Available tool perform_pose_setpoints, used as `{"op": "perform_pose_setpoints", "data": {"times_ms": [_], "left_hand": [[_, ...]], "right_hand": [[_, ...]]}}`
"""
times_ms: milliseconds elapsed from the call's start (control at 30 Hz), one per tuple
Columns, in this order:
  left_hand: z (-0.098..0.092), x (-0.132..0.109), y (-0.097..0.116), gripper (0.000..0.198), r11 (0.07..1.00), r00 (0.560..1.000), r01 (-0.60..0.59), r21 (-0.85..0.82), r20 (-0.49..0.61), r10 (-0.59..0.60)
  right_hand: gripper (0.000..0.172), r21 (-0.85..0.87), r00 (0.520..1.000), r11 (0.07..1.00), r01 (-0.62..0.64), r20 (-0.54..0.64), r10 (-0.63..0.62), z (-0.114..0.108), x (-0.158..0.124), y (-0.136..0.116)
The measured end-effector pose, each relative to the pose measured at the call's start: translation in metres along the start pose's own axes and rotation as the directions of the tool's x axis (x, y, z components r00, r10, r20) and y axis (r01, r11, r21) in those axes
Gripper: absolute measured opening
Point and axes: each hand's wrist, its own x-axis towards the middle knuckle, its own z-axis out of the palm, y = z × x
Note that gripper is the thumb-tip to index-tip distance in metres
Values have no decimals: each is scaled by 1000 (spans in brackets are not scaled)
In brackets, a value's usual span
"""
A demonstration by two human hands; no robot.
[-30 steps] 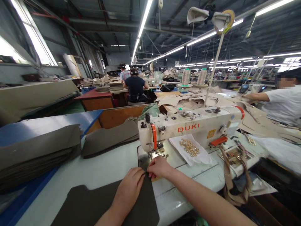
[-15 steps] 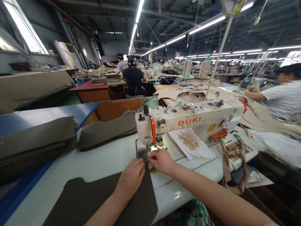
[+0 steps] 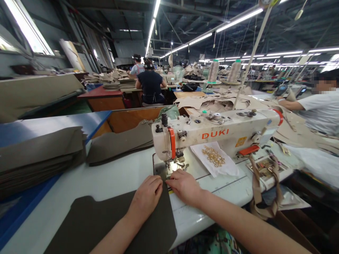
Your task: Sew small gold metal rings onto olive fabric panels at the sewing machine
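Note:
A dark olive fabric panel lies on the pale table, its narrow end reaching toward the needle area of the white sewing machine. My left hand rests on that end with its fingers curled and closed on the fabric. Just right of it, my right hand is closed in a pinch at the panel's edge, in front of the presser foot. Its fingertips hide whatever lies between them. The lit needle plate shows behind the right hand.
Gold metal rings lie on a white cloth beside the machine. Stacked dark panels stand at left, with another pile behind. A parts tray with a hanging tan strap sits at right. A co-worker sits far right.
My right hand has shifted slightly downward, its fingers now lower at the fabric's edge. My left hand stays on the panel. The view has shifted a little.

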Motion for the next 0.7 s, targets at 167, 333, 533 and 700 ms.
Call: {"op": "perform_pose_setpoints", "data": {"times_ms": [167,333,533,700], "left_hand": [[1,2,0,19,1000,1000,-7,16,22,7],[-1,3,2,19,999,999,-26,29,28,25],[-1,3,0,20,999,998,-37,8,42,37],[-3,4,-1,19,999,999,-41,-2,36,41]], "right_hand": [[17,1,1000,1000,12,3,-12,0,-1,2],[15,9,1000,1000,24,8,-24,-2,0,1],[15,-25,995,996,84,52,-83,-9,0,6],[15,-101,961,966,238,167,-219,-33,-14,17]]}}
